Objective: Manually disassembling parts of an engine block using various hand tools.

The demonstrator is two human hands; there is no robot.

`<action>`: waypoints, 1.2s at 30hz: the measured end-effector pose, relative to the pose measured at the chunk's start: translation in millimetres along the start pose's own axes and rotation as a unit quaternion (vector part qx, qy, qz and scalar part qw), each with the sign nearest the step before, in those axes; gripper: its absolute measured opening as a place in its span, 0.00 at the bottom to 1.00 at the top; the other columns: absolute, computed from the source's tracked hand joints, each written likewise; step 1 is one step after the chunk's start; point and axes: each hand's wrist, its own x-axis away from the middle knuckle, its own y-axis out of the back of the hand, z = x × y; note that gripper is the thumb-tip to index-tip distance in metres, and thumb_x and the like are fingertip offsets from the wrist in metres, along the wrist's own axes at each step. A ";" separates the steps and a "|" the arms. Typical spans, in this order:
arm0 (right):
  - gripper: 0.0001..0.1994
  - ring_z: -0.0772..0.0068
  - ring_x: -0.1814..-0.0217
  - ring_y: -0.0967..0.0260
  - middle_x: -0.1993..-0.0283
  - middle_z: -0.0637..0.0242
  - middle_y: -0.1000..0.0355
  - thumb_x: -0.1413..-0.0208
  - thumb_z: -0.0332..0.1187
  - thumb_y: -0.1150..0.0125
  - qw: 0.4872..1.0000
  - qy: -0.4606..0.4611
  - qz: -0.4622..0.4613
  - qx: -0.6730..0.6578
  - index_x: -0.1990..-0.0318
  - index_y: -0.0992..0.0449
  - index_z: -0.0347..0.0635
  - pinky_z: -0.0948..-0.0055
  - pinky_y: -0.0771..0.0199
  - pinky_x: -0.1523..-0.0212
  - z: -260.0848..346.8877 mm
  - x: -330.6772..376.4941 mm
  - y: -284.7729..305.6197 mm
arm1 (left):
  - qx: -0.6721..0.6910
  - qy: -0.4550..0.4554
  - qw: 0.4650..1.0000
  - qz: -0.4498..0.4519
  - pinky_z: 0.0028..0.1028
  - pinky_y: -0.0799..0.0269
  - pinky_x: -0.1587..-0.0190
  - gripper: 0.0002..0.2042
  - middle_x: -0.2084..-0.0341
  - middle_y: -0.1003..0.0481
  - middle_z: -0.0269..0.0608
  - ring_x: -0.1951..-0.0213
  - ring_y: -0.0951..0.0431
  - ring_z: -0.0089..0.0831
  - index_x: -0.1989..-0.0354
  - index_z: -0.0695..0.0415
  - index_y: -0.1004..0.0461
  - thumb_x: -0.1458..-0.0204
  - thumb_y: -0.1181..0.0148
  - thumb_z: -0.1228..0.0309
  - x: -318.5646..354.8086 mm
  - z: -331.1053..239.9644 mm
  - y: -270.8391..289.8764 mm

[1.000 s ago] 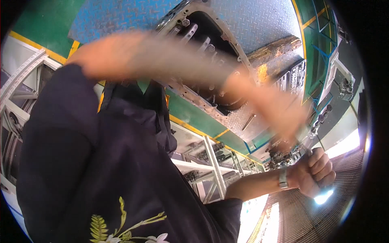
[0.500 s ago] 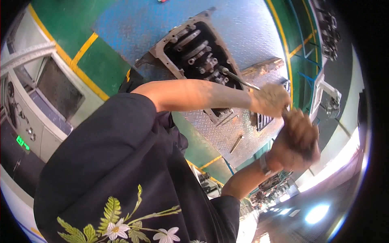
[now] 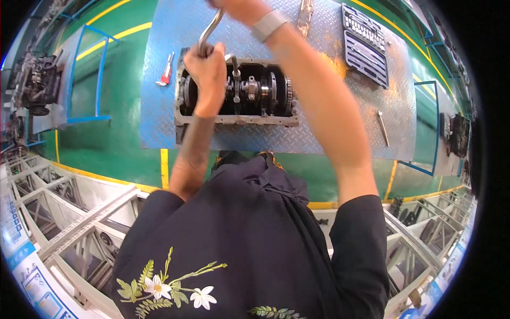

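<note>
An open engine block (image 3: 249, 114) with its crankshaft showing lies on a blue checker-plate floor panel (image 3: 159, 122). Over its left end my left hand (image 3: 204, 72) is closed around the lower part of a long metal wrench handle (image 3: 208, 33). My right hand (image 3: 239, 8), with a grey wristband, grips the top of that same handle at the upper edge of the picture. My dark top with a flower print fills the lower middle.
A red-handled wrench (image 3: 166, 70) lies left of the block. A black socket set tray (image 3: 365, 45) and a loose metal tool (image 3: 382, 127) lie to the right. Another engine (image 3: 37, 82) sits far left, and metal shelving frames (image 3: 69, 223) run along the bottom.
The view has swung round from the ceiling and side machines to look straight down on the engine block. Both hands have come together on the wrench handle above the block.
</note>
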 end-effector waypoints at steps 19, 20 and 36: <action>0.10 0.53 0.82 0.31 0.85 0.57 0.33 0.42 0.29 0.48 0.996 0.038 -0.036 0.074 0.76 0.31 0.43 0.55 0.33 0.78 -2.8 -6.9 15.2 | -0.024 -0.020 0.999 0.003 0.26 0.53 0.79 0.16 0.85 0.35 0.25 0.81 0.43 0.15 0.87 0.55 0.36 0.51 0.38 0.77 -11.5 -9.4 -6.8; 0.07 0.47 0.79 0.30 0.82 0.52 0.32 0.43 0.28 0.47 0.995 0.030 -0.059 0.076 0.74 0.30 0.41 0.51 0.32 0.77 -8.8 -3.1 -18.3 | 0.035 -0.057 0.998 0.000 0.26 0.51 0.80 0.15 0.85 0.35 0.25 0.82 0.42 0.14 0.85 0.56 0.36 0.50 0.39 0.78 6.8 -3.3 -10.4; 0.20 0.76 0.88 0.45 0.86 0.73 0.44 0.33 0.39 0.55 0.809 -0.396 0.133 -0.412 0.80 0.37 0.48 0.67 0.41 0.86 17.7 -12.0 58.5 | -0.020 0.009 0.998 0.058 0.23 0.46 0.79 0.12 0.87 0.36 0.25 0.80 0.39 0.14 0.82 0.63 0.28 0.48 0.40 0.75 -35.7 -23.3 -15.5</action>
